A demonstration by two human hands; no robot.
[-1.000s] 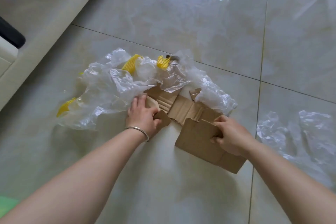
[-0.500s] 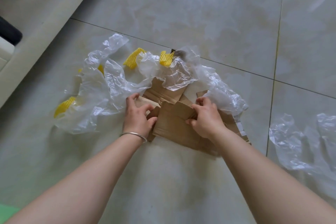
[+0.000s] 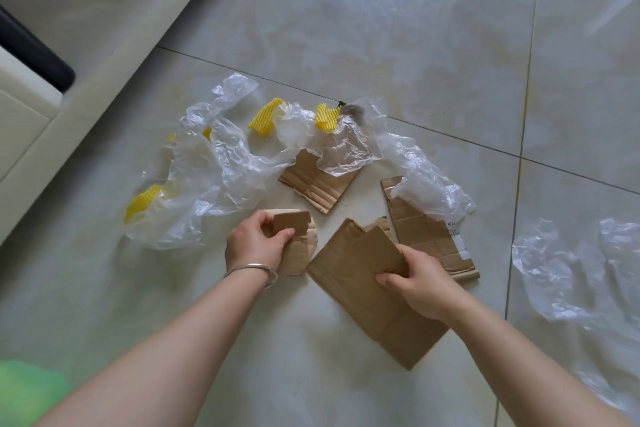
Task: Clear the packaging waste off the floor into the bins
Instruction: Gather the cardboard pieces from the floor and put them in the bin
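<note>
While a small cardboard scrap (image 3: 291, 224) is pinched by the left hand (image 3: 254, 244), a large cardboard sheet (image 3: 363, 291) just right of it is gripped by the right hand (image 3: 420, 282), crumpled clear plastic (image 3: 214, 170) lain beyond the scrap.

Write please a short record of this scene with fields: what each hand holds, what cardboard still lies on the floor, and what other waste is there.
left hand: left hand grips small cardboard piece
right hand: right hand grips large cardboard sheet
cardboard on floor: torn piece partly under plastic; labelled strip
plastic: crumpled clear film on the left; another sheet on the right
foam: yellow foam nets among the film
bins: none in view
</note>
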